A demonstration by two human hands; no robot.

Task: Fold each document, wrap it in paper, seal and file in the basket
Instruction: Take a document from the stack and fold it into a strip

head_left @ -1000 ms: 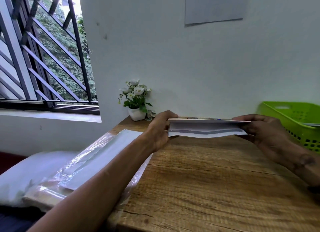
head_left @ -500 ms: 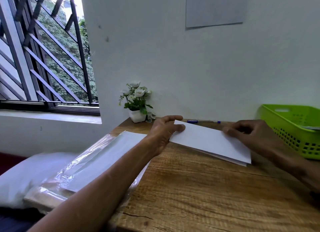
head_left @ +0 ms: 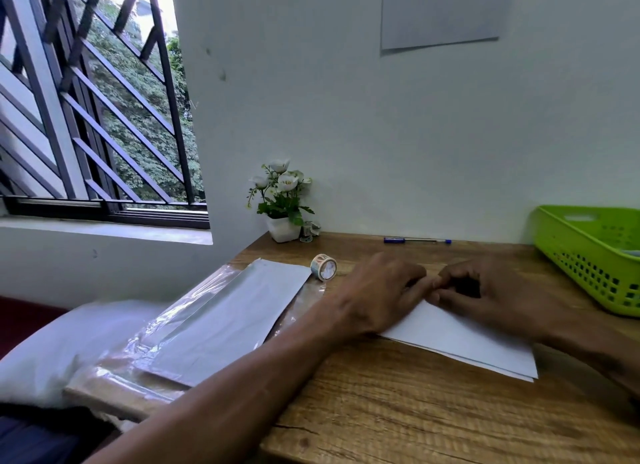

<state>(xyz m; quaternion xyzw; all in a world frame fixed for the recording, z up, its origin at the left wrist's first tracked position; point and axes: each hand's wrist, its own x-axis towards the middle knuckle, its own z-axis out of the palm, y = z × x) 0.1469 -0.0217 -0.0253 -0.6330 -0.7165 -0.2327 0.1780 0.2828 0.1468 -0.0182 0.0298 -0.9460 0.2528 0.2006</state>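
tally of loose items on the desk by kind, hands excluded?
Folded white document: 1
Paper stack in clear plastic wrap: 1
Tape roll: 1
Blue pen: 1
Green basket: 1
Potted white flowers: 1
Total: 6

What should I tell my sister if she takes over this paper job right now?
Left hand: on the folded white paper, fingers curled at its far edge.
Right hand: same, fingertips meeting the left's there; exact grip hidden.
Paper lies flat on the wooden table.
Tape roll stands left of the hands, more sheets in plastic further left, green basket at right.
Done: folding begun.
Left: finish the fold, wrap, seal, file in the basket.
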